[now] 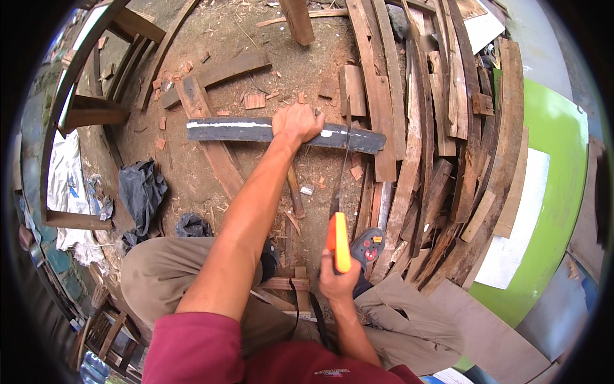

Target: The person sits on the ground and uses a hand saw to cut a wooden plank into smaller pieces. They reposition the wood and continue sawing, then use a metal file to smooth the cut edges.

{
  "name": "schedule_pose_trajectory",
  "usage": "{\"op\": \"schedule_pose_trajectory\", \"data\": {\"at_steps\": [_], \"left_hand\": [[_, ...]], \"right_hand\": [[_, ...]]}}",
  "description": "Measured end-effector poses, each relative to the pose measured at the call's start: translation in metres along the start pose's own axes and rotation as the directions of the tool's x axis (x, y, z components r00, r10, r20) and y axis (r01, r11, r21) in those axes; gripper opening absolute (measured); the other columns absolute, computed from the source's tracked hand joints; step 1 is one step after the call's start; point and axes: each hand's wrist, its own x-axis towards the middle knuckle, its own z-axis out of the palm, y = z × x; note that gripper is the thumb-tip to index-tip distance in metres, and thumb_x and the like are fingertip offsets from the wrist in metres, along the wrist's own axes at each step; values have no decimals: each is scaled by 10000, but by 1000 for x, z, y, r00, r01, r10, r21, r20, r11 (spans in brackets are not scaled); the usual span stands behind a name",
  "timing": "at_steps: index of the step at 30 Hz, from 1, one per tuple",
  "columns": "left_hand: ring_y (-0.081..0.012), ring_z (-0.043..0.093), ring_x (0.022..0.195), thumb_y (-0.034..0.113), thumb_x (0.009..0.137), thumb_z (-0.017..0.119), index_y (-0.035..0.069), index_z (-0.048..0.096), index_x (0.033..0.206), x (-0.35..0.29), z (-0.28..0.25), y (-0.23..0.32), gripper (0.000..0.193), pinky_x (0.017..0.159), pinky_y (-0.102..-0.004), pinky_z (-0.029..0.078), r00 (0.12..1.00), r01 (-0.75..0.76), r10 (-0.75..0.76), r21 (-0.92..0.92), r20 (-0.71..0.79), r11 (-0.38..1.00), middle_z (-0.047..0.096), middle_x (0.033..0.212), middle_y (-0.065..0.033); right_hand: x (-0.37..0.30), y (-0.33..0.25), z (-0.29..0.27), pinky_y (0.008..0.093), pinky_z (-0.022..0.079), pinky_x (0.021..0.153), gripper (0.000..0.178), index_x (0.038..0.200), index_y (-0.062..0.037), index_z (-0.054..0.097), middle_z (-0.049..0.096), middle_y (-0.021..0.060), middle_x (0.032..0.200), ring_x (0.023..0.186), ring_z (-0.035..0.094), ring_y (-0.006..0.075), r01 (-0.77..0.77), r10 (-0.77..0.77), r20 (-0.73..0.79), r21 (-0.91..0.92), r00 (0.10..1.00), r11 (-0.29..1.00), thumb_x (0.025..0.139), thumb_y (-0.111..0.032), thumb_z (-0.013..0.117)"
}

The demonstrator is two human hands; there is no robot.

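A dark grey plank (246,132) with a white streak lies across in front of me, over a brown board (208,131) at its left part. My left hand (297,123) is closed over the plank's middle, gripping it from above. Right of that hand, the thin blade of a handsaw (346,150) crosses the plank near its right end. My right hand (338,276) is wrapped round the saw's yellow and orange handle (341,243), low in the view between my knees. Whether the teeth have cut into the wood is too fine to tell.
Long weathered boards (409,166) are heaped along the right, beside a green panel (559,160). A wooden frame (83,115) stands at the left, near a black plastic bag (142,192). A hammer-like wooden handle (295,191) and wood chips (254,101) lie on the dirt floor.
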Motion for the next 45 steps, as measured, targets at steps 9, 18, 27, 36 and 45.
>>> {"op": "schedule_pose_trajectory", "data": {"at_steps": [9, 18, 27, 36, 45], "left_hand": [[-354, 716, 995, 504, 925, 524, 35, 776, 965, -6, -9, 4, 534, 866, -449, 568, 999, 9, -7, 33, -41, 999, 742, 1012, -212], [-387, 696, 1036, 512, 924, 526, -4, 758, 1013, -5, -6, 1, 572, 907, -481, 545, 1000, 19, -19, 5, 6, 1000, 728, 1056, -236], [-388, 689, 1061, 511, 933, 518, -20, 731, 1074, -4, -9, 1, 589, 933, -468, 542, 999, -17, 18, 20, -44, 1000, 719, 1100, -238], [-314, 523, 1244, 390, 1049, 402, 46, 639, 1193, -18, 18, 55, 441, 1092, -573, 297, 729, -284, 263, 69, -632, 956, 629, 1209, -168], [-328, 680, 986, 436, 1041, 386, 76, 766, 937, -1, 42, 42, 533, 1024, -464, 431, 924, -141, 159, 79, -347, 987, 744, 947, -157]], "right_hand": [[-13, 118, 41, 399, 402, 446, 291, 613, -30, 509, 474, 113, 507, 414, 506, 280, 216, -216, -66, -6, 974, 976, 844, -25, 686], [-5, -41, -10, 319, 396, 553, 296, 805, 0, 605, 498, -25, 638, 634, 468, 69, -147, 146, 19, 40, 989, 988, 966, -229, 699], [-84, -56, -104, 344, 389, 478, 114, 818, 17, 639, 546, 92, 600, 465, 527, 207, 123, -132, -64, -128, 989, 984, 892, -58, 683], [-64, -21, -96, 276, 405, 540, 176, 823, 22, 632, 615, 24, 654, 579, 552, 100, -9, 53, -208, 207, 977, 978, 949, -99, 654], [-36, -23, -94, 266, 399, 548, 162, 831, 16, 637, 593, 10, 646, 578, 526, 92, -76, 128, -132, 341, 983, 937, 949, -94, 657]]}}
